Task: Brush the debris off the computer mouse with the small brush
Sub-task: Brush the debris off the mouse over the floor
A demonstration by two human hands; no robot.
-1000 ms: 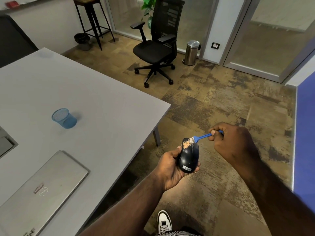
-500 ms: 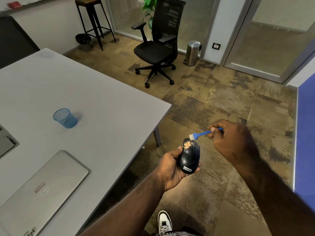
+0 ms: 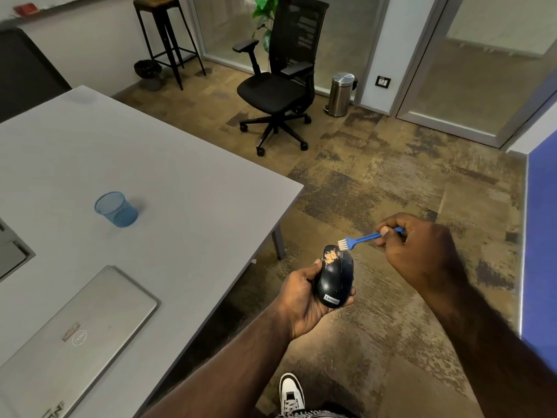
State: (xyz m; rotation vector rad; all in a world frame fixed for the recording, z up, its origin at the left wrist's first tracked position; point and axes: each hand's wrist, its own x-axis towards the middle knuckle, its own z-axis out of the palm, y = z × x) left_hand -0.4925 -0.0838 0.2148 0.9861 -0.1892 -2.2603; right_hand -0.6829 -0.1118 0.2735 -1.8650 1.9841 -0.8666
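Observation:
My left hand (image 3: pixel 301 300) grips a black computer mouse (image 3: pixel 336 279) from below, held out over the floor beside the table's corner. A patch of orange-tan debris (image 3: pixel 331 256) lies on the mouse's front left button. A small blue brush (image 3: pixel 363 237) with white bristles is pinched in my right hand (image 3: pixel 422 251). Its bristles point down at the front tip of the mouse, just right of the debris and about touching the mouse's edge.
A grey table (image 3: pixel 180 188) at the left carries a blue mesh cup (image 3: pixel 116 209) and a closed silver laptop (image 3: pixel 75 330). A black office chair (image 3: pixel 280 86), a steel bin (image 3: pixel 340 89) and a stool (image 3: pixel 165 40) stand beyond. My shoe (image 3: pixel 291 393) is below.
The brush lifted off the debris patch and drew back to the right, past the mouse's front tip. The left hand and mouse stayed almost still.

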